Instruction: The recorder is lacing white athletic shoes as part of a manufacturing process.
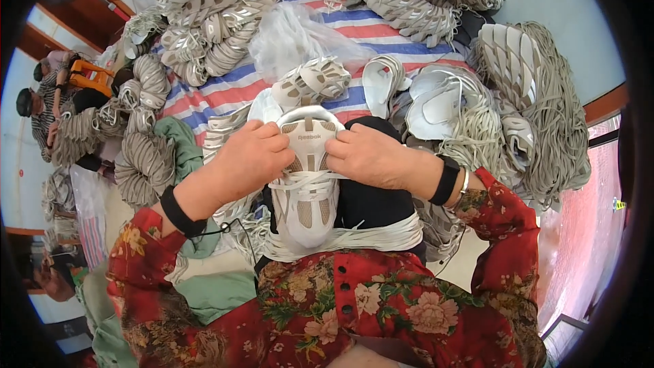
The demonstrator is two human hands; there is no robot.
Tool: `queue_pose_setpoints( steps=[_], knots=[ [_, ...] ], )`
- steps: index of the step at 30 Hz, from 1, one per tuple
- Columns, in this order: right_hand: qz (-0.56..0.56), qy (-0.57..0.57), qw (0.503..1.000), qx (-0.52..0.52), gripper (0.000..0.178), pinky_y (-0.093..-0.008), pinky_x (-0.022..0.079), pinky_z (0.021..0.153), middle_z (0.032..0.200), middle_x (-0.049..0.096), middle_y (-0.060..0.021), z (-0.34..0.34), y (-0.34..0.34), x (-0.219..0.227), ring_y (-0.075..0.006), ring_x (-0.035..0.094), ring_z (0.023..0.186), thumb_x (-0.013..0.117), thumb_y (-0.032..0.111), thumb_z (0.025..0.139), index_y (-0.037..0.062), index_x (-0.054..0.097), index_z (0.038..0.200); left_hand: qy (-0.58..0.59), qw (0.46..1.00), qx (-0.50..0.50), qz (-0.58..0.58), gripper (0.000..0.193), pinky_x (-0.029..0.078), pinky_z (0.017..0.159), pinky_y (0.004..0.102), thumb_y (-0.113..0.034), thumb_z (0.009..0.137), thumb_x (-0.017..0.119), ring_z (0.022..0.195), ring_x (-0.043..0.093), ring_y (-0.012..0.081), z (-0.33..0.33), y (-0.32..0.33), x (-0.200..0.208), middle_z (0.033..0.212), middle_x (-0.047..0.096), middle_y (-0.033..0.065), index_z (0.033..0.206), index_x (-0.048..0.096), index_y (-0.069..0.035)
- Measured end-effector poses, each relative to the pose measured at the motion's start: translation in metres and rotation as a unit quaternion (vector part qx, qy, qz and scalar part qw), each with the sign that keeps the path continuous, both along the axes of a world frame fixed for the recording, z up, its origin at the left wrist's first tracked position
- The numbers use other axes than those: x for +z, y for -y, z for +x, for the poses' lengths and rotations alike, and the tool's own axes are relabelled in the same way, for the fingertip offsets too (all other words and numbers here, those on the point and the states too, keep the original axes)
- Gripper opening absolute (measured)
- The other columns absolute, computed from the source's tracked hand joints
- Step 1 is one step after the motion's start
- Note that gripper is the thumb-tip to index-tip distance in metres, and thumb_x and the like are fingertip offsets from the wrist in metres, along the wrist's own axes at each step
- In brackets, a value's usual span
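Note:
A white and beige shoe upper [306,212] lies over my lap, its toe toward me and its tongue and collar at the far end. White lacing crosses its middle. My left hand [257,150] is closed on the left edge near the collar. On the opposite edge, my right hand [363,155] pinches the upper with curled fingers; the fingertips are partly hidden. A bundle of white laces [381,234] stretches across my lap beneath the toe. Just beyond the collar sits another beige and white upper [312,83].
Stacked uppers [507,61] and a thick hank of laces [555,123] stand at my right. Clear plastic bags [293,37] lie on the striped sheet [354,17]. More upper bundles [146,163] are piled at left, beside green cloth [180,140]. Other people [51,95] sit further off.

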State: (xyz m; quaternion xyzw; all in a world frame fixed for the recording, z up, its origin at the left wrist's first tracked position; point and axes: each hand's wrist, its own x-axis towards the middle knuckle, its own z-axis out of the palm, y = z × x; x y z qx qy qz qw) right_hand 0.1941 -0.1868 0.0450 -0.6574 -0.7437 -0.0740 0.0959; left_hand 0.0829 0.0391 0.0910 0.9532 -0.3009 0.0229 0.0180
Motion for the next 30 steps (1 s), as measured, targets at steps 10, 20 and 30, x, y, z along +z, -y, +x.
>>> queue_pose_setpoints(
  steps=[10,20,30],
  knots=[
    [-0.162,-0.158,0.965,-0.133,0.013,-0.0415,0.051,0.067,0.091,0.059,-0.0159,-0.003,-0.025,0.008,-0.0319,0.065,0.083,0.062,0.006,0.073,-0.0001,0.066,0.084,-0.164,0.91,0.261,-0.277,0.01,0.046,0.071,0.0381,-0.021,0.08,0.065,0.082,0.055,0.0257,0.007,0.011,-0.03,0.08,0.059,0.0051,0.077,0.066,-0.011],
    [-0.105,-0.152,0.96,-0.211,0.013,-0.0428,0.047,0.071,0.097,0.058,-0.0163,-0.026,-0.021,-0.003,-0.0327,0.06,0.094,0.065,0.005,0.071,-0.0003,0.066,0.083,-0.073,0.969,0.141,-0.19,0.008,0.045,0.076,0.0379,-0.014,0.076,0.068,0.084,0.055,0.0279,-0.012,0.024,-0.016,0.081,0.061,0.0065,0.08,0.065,-0.009],
    [0.3,-0.78,0.527,-0.154,0.024,-0.0304,0.048,0.086,0.092,0.065,-0.0031,0.024,-0.02,0.022,-0.0157,0.062,0.089,0.055,0.022,0.094,0.0015,0.06,0.103,-0.089,0.873,0.283,-0.387,0.01,0.042,0.071,0.0277,-0.016,0.087,0.061,0.08,0.051,0.0146,-0.014,0.031,-0.026,0.076,0.056,0.0036,0.088,0.064,-0.006]
  ],
)
